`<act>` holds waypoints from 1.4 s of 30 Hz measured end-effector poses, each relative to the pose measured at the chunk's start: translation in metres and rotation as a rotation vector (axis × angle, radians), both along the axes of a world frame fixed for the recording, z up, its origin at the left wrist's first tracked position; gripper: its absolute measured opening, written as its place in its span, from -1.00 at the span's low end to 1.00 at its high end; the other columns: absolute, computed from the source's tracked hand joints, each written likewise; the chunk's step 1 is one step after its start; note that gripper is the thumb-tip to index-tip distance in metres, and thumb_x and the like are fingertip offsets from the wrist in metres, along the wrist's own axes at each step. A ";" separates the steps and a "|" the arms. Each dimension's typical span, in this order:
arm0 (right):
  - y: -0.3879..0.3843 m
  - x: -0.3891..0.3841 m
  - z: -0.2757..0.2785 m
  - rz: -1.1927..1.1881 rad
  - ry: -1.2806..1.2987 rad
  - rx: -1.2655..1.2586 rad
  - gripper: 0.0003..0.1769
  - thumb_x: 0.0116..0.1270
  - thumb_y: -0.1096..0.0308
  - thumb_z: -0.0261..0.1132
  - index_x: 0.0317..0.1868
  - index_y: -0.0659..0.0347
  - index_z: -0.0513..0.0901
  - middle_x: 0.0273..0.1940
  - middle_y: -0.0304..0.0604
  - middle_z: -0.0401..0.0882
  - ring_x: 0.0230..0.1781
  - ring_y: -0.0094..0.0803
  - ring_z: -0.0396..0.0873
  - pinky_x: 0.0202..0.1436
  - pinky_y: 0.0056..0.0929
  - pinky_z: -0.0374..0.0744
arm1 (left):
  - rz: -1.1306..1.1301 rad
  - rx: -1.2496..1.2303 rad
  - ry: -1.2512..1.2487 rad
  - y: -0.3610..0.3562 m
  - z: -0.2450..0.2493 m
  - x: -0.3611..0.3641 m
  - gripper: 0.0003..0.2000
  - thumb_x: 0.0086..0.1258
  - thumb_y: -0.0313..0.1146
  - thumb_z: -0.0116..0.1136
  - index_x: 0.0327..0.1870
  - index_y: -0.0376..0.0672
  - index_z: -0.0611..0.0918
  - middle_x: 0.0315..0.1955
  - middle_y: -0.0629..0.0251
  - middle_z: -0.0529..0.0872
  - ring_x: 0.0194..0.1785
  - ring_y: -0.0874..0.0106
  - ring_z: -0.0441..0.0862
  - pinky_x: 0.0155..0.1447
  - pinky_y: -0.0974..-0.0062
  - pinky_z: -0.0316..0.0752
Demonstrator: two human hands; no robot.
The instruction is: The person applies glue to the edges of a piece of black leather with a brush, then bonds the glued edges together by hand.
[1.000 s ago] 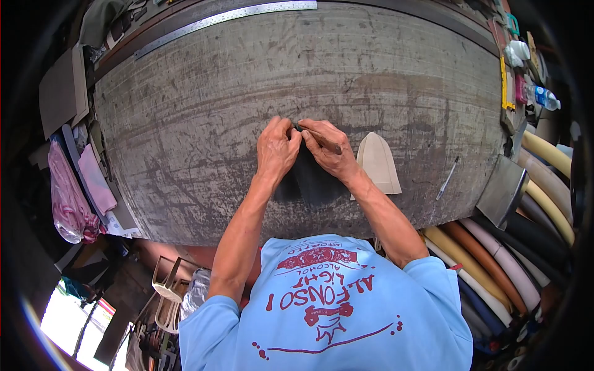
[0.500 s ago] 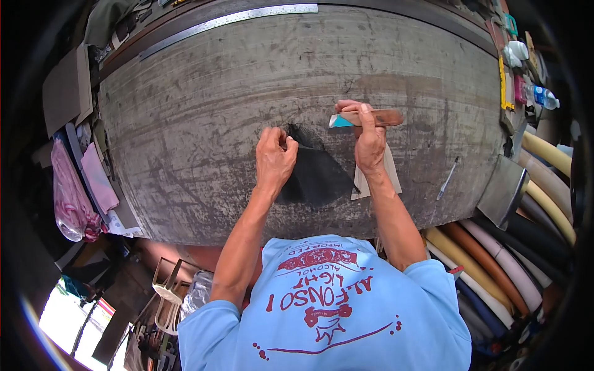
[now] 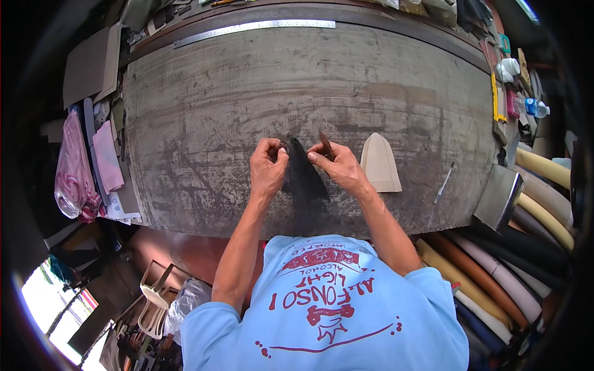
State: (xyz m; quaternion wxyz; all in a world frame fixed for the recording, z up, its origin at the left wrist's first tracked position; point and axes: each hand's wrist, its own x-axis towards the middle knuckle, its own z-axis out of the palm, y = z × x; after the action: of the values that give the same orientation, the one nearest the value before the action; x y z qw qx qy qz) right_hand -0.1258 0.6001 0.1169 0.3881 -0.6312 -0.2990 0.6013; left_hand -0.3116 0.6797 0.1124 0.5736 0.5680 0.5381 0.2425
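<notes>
A piece of black sheet material [image 3: 304, 185] lies on the worn table between my hands, narrowing to a frayed tip at the far end. My left hand [image 3: 268, 168] is closed in a pinch along its left edge near that tip. On the other side, my right hand [image 3: 340, 166] has thumb and finger close at the right edge, with a wood-handled knife [image 3: 326, 146] tucked in the fingers; its blade is hidden. To the right of this hand lies a beige pointed template [image 3: 380, 164].
A steel ruler [image 3: 260, 29] lies along the table's [image 3: 247, 74] far edge. At right are a pen [image 3: 444, 183], a metal block [image 3: 499, 196] and a water bottle [image 3: 533, 107]. Rolls of material [image 3: 482, 272] stand at lower right, and pink plastic [image 3: 73, 167] hangs at left.
My right hand has moved left and down to the black material, and the knife has turned from lying crosswise to pointing away. The black piece looks narrower, and the beige template is uncovered.
</notes>
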 end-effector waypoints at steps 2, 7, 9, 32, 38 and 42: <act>-0.002 -0.013 0.008 0.002 -0.072 0.061 -0.67 0.42 0.19 0.40 -0.04 0.32 0.72 -0.30 -0.32 0.67 -0.30 -0.62 0.52 -0.19 -0.52 0.50 | 0.054 0.032 -0.084 -0.006 -0.004 -0.008 -0.93 0.49 -0.53 0.16 -0.10 -0.22 0.57 -0.35 0.50 0.55 -0.34 0.71 0.44 -0.25 0.68 0.38; -0.007 -0.034 0.006 -0.046 -0.087 0.049 -0.70 0.40 0.25 0.40 -0.02 0.31 0.70 -0.33 -0.30 0.65 -0.37 -0.59 0.50 -0.28 -0.50 0.49 | 0.084 0.120 -0.082 -0.018 0.005 -0.018 -0.79 0.49 -0.55 0.16 0.08 -0.17 0.51 -0.24 0.42 0.57 -0.20 0.64 0.52 -0.13 0.65 0.46; -0.010 -0.041 0.005 -0.081 -0.123 0.066 -0.73 0.40 0.27 0.40 -0.04 0.30 0.69 -0.36 -0.34 0.61 -0.38 -0.61 0.46 -0.30 -0.51 0.47 | 0.025 0.141 0.023 -0.021 0.008 -0.027 -0.74 0.49 -0.55 0.17 0.13 -0.16 0.48 -0.12 0.32 0.57 -0.10 0.58 0.57 -0.06 0.61 0.51; -0.036 -0.040 0.058 -0.180 -0.405 0.209 -0.73 0.49 0.26 0.35 -0.03 0.33 0.70 -0.34 -0.18 0.62 -0.33 -0.52 0.54 -0.24 -0.47 0.49 | -0.186 0.005 -0.011 -0.033 0.066 -0.015 -0.83 0.51 -0.45 0.12 -0.04 -0.31 0.72 -0.10 0.30 0.56 -0.05 0.47 0.52 0.06 0.52 0.43; -0.040 -0.027 0.070 -0.239 -0.137 0.241 -0.76 0.51 0.29 0.33 0.00 0.30 0.72 -0.33 -0.37 0.64 -0.35 -0.68 0.49 -0.30 -0.57 0.47 | -0.194 0.057 -0.131 -0.035 0.082 -0.014 -0.84 0.51 -0.47 0.12 -0.06 -0.32 0.71 -0.11 0.33 0.56 -0.04 0.51 0.51 0.07 0.55 0.41; -0.043 -0.024 0.079 -0.207 -0.091 0.132 -0.75 0.49 0.29 0.35 0.00 0.31 0.71 -0.34 -0.37 0.63 -0.31 -0.68 0.53 -0.21 -0.62 0.51 | -0.180 0.007 -0.193 -0.037 0.091 -0.017 -0.85 0.51 -0.47 0.11 -0.11 -0.34 0.69 -0.12 0.35 0.56 -0.02 0.52 0.51 0.10 0.56 0.40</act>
State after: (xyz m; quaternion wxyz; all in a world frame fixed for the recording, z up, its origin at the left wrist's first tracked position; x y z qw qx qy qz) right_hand -0.1503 0.5567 0.1958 0.4749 -0.6585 -0.2886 0.5076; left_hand -0.3281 0.6426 0.2037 0.6403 0.5899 0.4264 0.2454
